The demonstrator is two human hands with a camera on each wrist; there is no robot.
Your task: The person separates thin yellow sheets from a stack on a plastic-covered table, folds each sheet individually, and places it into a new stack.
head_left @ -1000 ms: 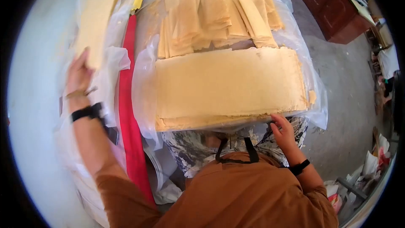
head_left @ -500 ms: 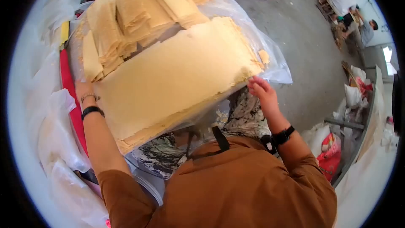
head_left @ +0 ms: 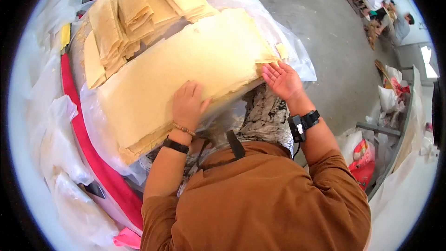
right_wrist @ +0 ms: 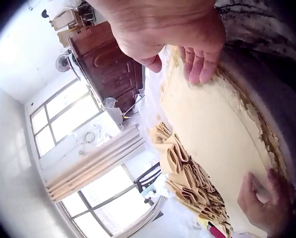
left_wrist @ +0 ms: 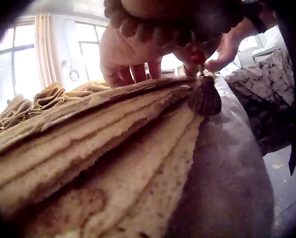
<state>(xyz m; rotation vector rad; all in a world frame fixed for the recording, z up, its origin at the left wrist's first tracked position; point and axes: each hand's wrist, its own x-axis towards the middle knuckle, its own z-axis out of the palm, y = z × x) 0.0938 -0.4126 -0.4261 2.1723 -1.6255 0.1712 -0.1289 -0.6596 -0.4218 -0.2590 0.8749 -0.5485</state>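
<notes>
A stack of wide, thin yellow sheets (head_left: 186,60) lies on the plastic-covered table, its layered, ragged edges seen in the left wrist view (left_wrist: 103,144). My left hand (head_left: 188,104) rests palm down on the top sheet near the front edge, fingers extended. At the stack's right front corner is my right hand (head_left: 282,81), palm turned up, its fingertips at the sheet edge; in the right wrist view the right hand (right_wrist: 182,44) has its fingertips on the sheet surface, loosely bent. Whether it pinches a sheet cannot be told.
Folded yellow sheets (head_left: 134,11) lie in a row behind the stack. A red strip (head_left: 93,144) runs along the left, beside crumpled clear plastic (head_left: 69,195). A small scrap (head_left: 282,50) sits past the right corner. Bags stand at the right, and people are in the far right background.
My left hand has come from the far left sheet to the stack's left edge, then right onto its front. My right hand has turned palm up at the corner. The head view has turned.
</notes>
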